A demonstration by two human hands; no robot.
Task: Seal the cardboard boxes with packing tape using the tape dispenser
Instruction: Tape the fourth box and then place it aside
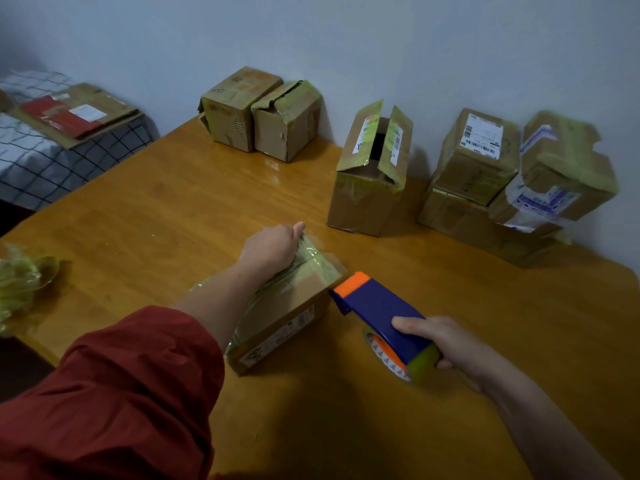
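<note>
A small cardboard box (287,317) lies on the wooden table (173,209) in front of me, with yellowish tape across its top. My left hand (272,249) presses down on the box's far end, fingers curled over the tape. My right hand (440,341) grips a blue tape dispenser (374,306) with an orange front edge and a roll of tape underneath. The dispenser's orange end touches the box's right near corner.
Along the wall stand two taped boxes (259,112), a tall box with open flaps (372,171), and a stack of taped boxes (512,188) at the right. Crumpled tape (20,282) lies at the left edge. Flattened cardboard (76,112) rests on a checked bed.
</note>
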